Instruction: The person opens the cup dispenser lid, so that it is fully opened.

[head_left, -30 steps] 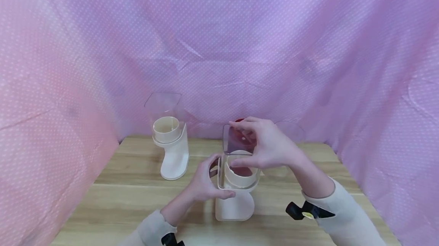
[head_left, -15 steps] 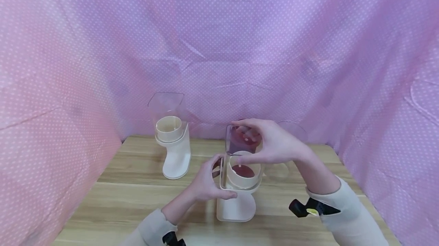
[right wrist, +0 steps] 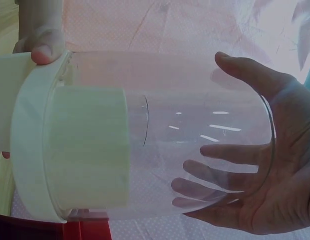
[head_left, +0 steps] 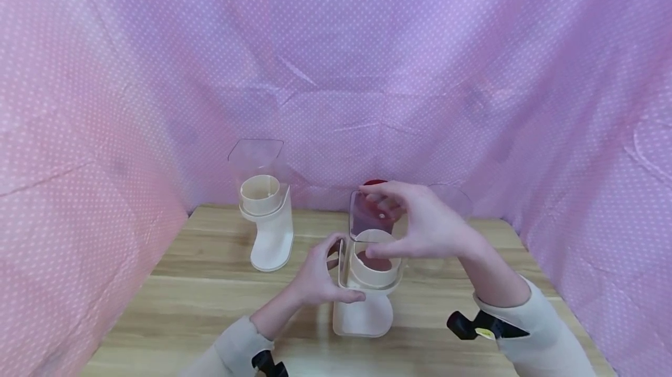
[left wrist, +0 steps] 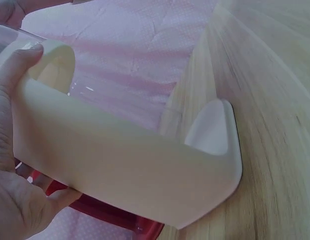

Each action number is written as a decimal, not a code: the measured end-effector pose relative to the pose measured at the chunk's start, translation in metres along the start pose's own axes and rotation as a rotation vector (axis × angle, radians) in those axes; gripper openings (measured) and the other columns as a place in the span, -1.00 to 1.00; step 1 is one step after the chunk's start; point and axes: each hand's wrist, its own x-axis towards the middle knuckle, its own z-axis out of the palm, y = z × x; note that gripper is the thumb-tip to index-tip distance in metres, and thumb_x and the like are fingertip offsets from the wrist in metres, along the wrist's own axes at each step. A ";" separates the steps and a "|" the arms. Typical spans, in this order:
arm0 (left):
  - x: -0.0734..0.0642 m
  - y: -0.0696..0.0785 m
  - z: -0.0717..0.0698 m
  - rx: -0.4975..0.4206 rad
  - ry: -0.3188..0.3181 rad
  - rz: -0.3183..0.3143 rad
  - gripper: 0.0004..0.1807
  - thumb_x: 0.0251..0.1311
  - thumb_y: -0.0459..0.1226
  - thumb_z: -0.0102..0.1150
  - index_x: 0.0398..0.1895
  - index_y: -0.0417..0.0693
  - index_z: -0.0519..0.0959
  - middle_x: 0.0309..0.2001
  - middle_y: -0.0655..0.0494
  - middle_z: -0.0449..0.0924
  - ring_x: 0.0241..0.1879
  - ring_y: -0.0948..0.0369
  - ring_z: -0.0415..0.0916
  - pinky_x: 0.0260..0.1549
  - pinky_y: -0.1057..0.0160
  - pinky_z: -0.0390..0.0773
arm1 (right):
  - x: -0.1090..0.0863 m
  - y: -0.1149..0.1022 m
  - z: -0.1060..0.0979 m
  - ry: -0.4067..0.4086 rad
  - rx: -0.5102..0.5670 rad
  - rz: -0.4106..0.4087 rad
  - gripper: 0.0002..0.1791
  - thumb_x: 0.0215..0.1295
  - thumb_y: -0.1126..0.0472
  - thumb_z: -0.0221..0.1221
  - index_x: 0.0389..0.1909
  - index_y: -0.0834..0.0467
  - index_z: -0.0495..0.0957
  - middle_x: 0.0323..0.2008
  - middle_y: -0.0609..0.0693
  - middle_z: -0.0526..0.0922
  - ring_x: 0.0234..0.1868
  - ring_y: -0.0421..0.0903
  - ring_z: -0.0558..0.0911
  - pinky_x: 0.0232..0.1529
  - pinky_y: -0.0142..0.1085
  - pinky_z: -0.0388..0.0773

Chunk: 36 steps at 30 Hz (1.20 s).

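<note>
A cream plastic stand (left wrist: 120, 155) with a broad foot stands on the table in front of me. My left hand (head_left: 319, 280) grips its upper end from the left, thumb along the front of the rim. Fitted on top is a clear plastic container (right wrist: 164, 120), and a cream ring (right wrist: 90, 145) shows within its lower part. From the right, my right hand (head_left: 425, 222) holds the container near its far end. In the right wrist view the thumb lies on one side and the fingers show through the clear wall.
To the left is a similar cream stand (head_left: 273, 243) with its own clear container. Something red (head_left: 375, 181) is partly hidden behind the held container. A faint clear rounded object (head_left: 452, 199) lies behind my right hand. Pink dotted cloth (head_left: 336, 73) surrounds the wooden table (head_left: 173, 301).
Scene and hands have shifted slightly to the right together in the head view. Both hands keep their holds on the stand and the clear container.
</note>
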 end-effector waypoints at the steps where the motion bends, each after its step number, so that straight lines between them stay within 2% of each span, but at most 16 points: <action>1: 0.000 0.000 0.000 0.002 0.002 0.003 -0.02 -0.34 -0.16 0.81 0.28 0.16 0.47 0.09 0.12 0.62 0.15 0.19 0.57 0.19 0.04 0.70 | 0.000 0.000 0.000 -0.002 -0.001 -0.008 -0.03 -0.05 0.00 0.67 0.45 0.06 0.50 0.16 -0.06 0.73 0.06 -0.15 0.73 0.11 -0.23 0.74; 4: 0.002 -0.002 0.001 -0.001 0.011 0.013 -0.03 -0.33 -0.17 0.81 0.27 0.17 0.47 0.09 0.06 0.64 0.15 0.20 0.58 0.19 0.06 0.70 | 0.001 -0.001 -0.001 -0.006 -0.041 -0.036 -0.02 -0.05 -0.01 0.67 0.45 0.03 0.50 0.16 -0.09 0.71 0.07 -0.14 0.69 0.11 -0.23 0.71; 9: 0.004 -0.002 0.002 -0.017 0.019 0.026 -0.09 -0.32 -0.16 0.81 0.20 0.18 0.48 0.06 0.04 0.64 0.12 0.21 0.58 0.17 0.07 0.70 | 0.003 -0.003 -0.003 0.016 -0.109 -0.044 -0.01 -0.15 -0.02 0.71 0.41 -0.02 0.55 0.11 -0.19 0.69 -0.03 -0.20 0.63 0.01 -0.21 0.67; 14: 0.005 -0.003 0.000 -0.007 0.009 0.033 -0.11 -0.32 -0.16 0.80 0.17 0.17 0.48 0.03 0.14 0.62 0.11 0.23 0.58 0.15 0.12 0.72 | 0.008 0.000 -0.004 0.012 -0.087 -0.045 -0.06 -0.16 -0.04 0.72 0.35 0.03 0.60 0.03 -0.18 0.75 -0.04 -0.21 0.70 -0.01 -0.22 0.74; 20: 0.005 -0.002 -0.004 -0.024 -0.003 0.050 -0.04 -0.30 -0.19 0.79 0.30 0.11 0.47 0.10 0.03 0.64 0.14 0.20 0.58 0.19 0.03 0.71 | 0.017 0.004 -0.005 -0.001 -0.036 -0.048 -0.11 -0.14 -0.02 0.72 0.32 0.02 0.64 -0.11 -0.14 0.79 -0.15 -0.18 0.71 -0.15 -0.25 0.75; 23: 0.005 -0.001 -0.006 -0.025 -0.008 0.052 0.00 -0.30 -0.19 0.79 0.34 0.13 0.47 0.14 0.04 0.65 0.16 0.20 0.59 0.20 0.02 0.70 | 0.021 0.005 -0.006 -0.001 -0.037 -0.047 -0.14 -0.11 -0.05 0.71 0.30 0.00 0.66 -0.16 -0.15 0.78 -0.18 -0.18 0.69 -0.15 -0.25 0.72; 26: 0.004 0.000 -0.007 -0.013 -0.013 0.048 0.01 -0.30 -0.17 0.79 0.36 0.14 0.46 0.16 0.08 0.64 0.19 0.19 0.58 0.21 0.04 0.70 | 0.022 0.004 -0.007 -0.012 -0.055 -0.049 -0.13 -0.11 -0.09 0.70 0.31 -0.02 0.64 -0.10 -0.18 0.77 -0.12 -0.20 0.69 -0.09 -0.22 0.73; 31: 0.005 0.000 -0.008 -0.004 -0.029 0.032 -0.02 -0.31 -0.15 0.79 0.32 0.21 0.46 0.15 0.16 0.63 0.22 0.18 0.58 0.20 0.08 0.70 | 0.023 0.005 -0.009 -0.059 -0.058 -0.055 -0.04 -0.05 -0.13 0.67 0.43 -0.07 0.52 0.11 -0.20 0.74 0.06 -0.19 0.71 0.08 -0.18 0.73; 36: 0.003 -0.002 -0.006 -0.006 -0.034 0.030 -0.02 -0.31 -0.15 0.79 0.31 0.22 0.47 0.15 0.17 0.64 0.22 0.17 0.58 0.20 0.10 0.70 | 0.022 0.004 -0.006 -0.092 -0.039 -0.057 -0.03 -0.04 -0.05 0.66 0.45 -0.02 0.50 0.02 -0.18 0.73 -0.02 -0.14 0.71 0.00 -0.24 0.74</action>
